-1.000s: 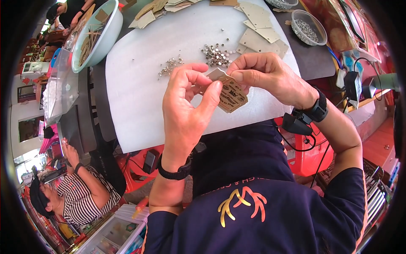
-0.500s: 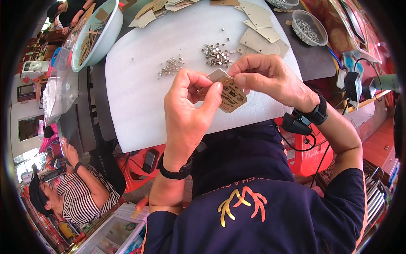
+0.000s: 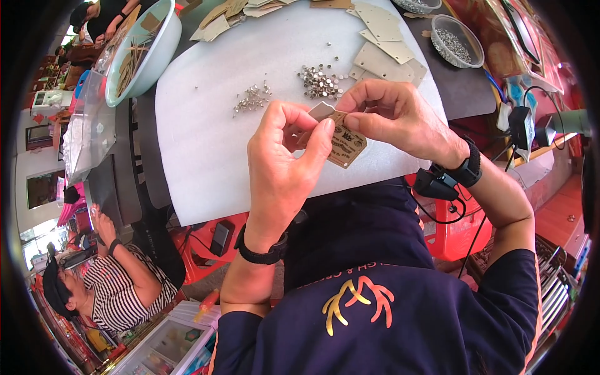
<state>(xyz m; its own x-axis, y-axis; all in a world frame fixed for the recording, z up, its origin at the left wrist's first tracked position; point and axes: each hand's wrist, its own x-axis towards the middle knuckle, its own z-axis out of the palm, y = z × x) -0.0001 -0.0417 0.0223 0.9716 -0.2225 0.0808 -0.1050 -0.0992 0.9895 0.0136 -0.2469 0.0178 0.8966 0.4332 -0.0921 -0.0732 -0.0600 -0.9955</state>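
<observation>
Two foreground hands (image 3: 284, 161), two metal-piece piles (image 3: 320, 82), two tubs (image 3: 464, 63) (one cropped).

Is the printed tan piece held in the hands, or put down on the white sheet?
Held: the left hand and right hand both pinch the printed tan piece near its edges.

A dark grey table (image 3: 462, 94) is partly covered by a white sheet (image 3: 212, 150). On the sheet, tiny silver rivet pins (image 3: 253, 98) are scattered, and shiny rivet caps (image 3: 319, 81) are piled to their right. Flat beige pieces (image 3: 384, 59) with little holes are spread near the far right corner. Right of the sheet, a clear round tub (image 3: 474, 61) is set.
</observation>
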